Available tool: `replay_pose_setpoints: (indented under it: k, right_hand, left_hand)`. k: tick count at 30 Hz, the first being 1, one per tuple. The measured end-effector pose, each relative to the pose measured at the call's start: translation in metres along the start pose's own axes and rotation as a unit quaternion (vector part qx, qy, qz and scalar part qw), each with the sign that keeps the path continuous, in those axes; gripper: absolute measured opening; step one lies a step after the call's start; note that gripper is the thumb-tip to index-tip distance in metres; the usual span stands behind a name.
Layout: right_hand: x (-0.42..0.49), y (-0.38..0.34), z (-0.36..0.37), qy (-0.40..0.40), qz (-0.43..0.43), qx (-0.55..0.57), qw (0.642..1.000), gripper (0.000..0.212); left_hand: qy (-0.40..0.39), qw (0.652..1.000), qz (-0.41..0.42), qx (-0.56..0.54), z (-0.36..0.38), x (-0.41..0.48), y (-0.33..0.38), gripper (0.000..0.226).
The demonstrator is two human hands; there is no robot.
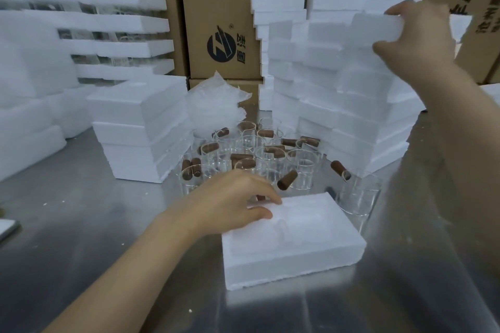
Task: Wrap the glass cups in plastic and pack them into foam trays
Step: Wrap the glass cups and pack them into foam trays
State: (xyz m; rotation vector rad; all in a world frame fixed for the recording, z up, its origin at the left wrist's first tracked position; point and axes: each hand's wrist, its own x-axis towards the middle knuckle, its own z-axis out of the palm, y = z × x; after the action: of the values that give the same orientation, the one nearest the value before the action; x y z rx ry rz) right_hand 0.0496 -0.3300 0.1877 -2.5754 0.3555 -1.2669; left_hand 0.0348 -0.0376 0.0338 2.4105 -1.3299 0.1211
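White foam trays [293,240], brown corks [287,180] (clear cups [303,170]), grey table [81,224].

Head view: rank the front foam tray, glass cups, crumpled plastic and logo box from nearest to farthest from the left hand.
1. front foam tray, directly under the left hand
2. glass cups, just behind it
3. crumpled plastic, farther back, centre
4. logo box, rearmost, behind the plastic

Bench [81,224] brushed metal with dull sheen, foam trays [292,240] matt white and grainy, glass cups [270,159] clear and glossy, plastic sheets [216,100] crinkled translucent, cartons [216,8] matt brown cardboard at 12 o'clock
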Motion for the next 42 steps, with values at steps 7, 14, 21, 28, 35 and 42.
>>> replay_pose_setpoints:
  k: [7,14,21,28,35,42]
  right_hand:
    - [-0.050,-0.034,-0.030,0.147,-0.130,0.307,0.931,0.024]
    - [-0.130,-0.011,0.033,-0.132,-0.168,0.205,0.955,0.013]
    - [-0.141,0.011,0.060,-0.220,-0.182,0.095,0.954,0.014]
    - [-0.141,0.014,0.068,-0.156,-0.194,0.081,0.965,0.030]
    - [-0.145,-0.006,0.060,-0.048,-0.200,0.115,0.972,0.044]
    - [-0.168,-0.044,0.063,-0.145,-0.402,0.130,0.895,0.026]
  left_hand:
    - [-0.021,0.996,-0.022,-0.082,-0.001,-0.001,-0.005,0.030]
    - [-0.018,0.995,-0.031,-0.096,-0.003,-0.004,-0.010,0.036]
    - [0.028,0.994,-0.033,-0.105,-0.007,-0.006,-0.006,0.011]
    - [0.163,0.972,-0.117,0.124,-0.004,-0.003,-0.028,0.030]
    - [0.317,0.928,-0.193,0.033,-0.007,0.002,-0.042,0.025]
    - [0.295,0.917,-0.269,0.005,-0.039,0.052,-0.093,0.033]
